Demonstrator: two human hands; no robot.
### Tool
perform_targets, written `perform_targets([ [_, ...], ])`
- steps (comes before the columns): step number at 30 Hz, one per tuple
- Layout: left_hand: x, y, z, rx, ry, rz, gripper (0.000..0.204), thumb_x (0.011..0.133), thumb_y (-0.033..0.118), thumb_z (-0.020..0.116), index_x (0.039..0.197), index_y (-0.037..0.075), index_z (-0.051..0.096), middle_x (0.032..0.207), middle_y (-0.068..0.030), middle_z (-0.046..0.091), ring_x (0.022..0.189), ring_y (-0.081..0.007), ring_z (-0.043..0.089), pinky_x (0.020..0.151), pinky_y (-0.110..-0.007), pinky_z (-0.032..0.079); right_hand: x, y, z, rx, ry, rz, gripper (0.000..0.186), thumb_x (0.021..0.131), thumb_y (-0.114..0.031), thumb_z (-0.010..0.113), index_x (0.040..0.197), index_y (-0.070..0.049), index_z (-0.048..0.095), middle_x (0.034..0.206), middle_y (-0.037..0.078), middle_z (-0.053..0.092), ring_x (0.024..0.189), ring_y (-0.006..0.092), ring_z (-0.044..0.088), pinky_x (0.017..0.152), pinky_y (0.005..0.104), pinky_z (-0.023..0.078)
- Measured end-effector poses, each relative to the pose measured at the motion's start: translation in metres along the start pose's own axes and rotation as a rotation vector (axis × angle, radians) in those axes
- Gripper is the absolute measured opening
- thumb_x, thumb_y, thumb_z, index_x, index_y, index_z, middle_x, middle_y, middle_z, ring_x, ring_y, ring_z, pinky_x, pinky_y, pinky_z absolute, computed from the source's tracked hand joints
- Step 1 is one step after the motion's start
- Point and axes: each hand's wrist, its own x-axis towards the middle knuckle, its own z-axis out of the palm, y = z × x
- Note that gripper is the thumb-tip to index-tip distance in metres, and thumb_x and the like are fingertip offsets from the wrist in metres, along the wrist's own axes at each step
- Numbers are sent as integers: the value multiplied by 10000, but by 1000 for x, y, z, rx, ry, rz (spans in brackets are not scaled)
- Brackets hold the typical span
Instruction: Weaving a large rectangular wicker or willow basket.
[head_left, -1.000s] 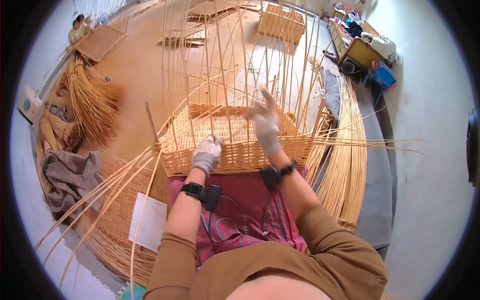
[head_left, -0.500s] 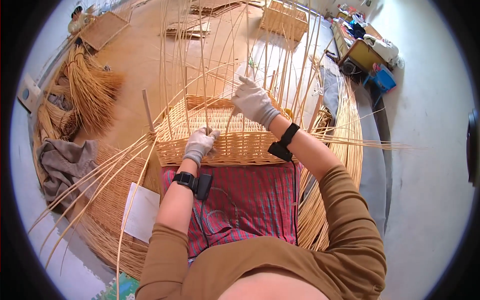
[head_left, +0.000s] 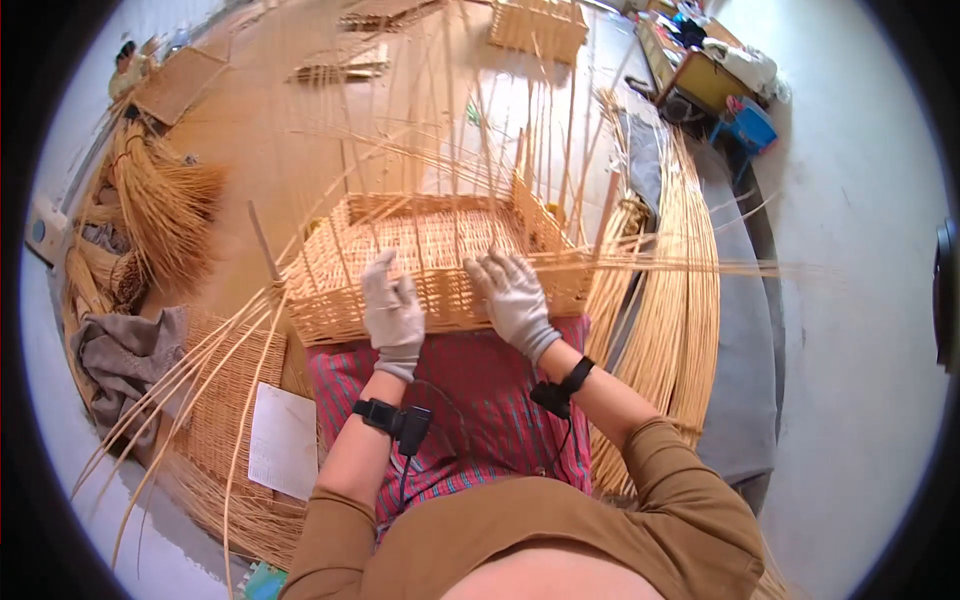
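A half-woven wicker basket (head_left: 350,310) rests on a red checked cloth (head_left: 480,400) over my lap, with tall upright canes rising from its walls. Both my hands wear pale work gloves and are at the near wall. My left hand (head_left: 393,312) is open against the outside, fingers pointing up and thumb apart, with nothing visible in it. To its right, my right hand (head_left: 515,300) lies with spread fingers over the near wall's top edge. The fingertips blur slightly against the weave. Long loose weavers (head_left: 215,375) stick out from the basket's left corner.
Bundles of canes (head_left: 665,300) lie along the right, and a tied bundle (head_left: 165,195) stands at the left. A woven panel (head_left: 225,400), a white paper sheet (head_left: 283,440) and a grey cloth (head_left: 125,350) lie nearby. Another basket (head_left: 540,32) stands far back.
My right hand has come down from above the basket to the near wall, its fingers opening. My left hand has loosened from the rim, fingers raised. The view has shifted slightly.
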Motion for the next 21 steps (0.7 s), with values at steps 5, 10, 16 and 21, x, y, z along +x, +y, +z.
perform_targets([
  [5,36,16,56,1,-755,-491,408,1050,225,622,1424,87,531,1198,-160,728,782,-235,781,680,-371,623,-64,25,8,227,114,196,502,893,-169,752,1378,-117,634,1266,129,695,1182,378,657,1036,501,500],
  [10,55,-9,65,-179,-906,-626,475,1076,398,574,1345,11,519,1228,-214,669,785,-314,776,582,-401,661,-9,58,-17,900,354,939,263,996,-40,654,1259,-56,635,1060,72,741,868,147,679,786,301,577],
  [16,49,-2,67,-255,-629,-706,500,1022,456,659,1218,-3,637,1004,-152,718,676,-267,760,523,-392,631,149,42,-8,140,5,163,692,990,-33,589,1621,-130,323,1443,214,576,1300,332,598,1073,365,524],
  [21,50,-7,71,-243,-666,-736,374,975,353,755,1086,11,652,834,-138,720,615,-261,743,488,-415,618,33,80,2,1239,442,568,375,1089,-86,507,1453,-98,423,1031,96,719,965,232,738,786,340,600],
])
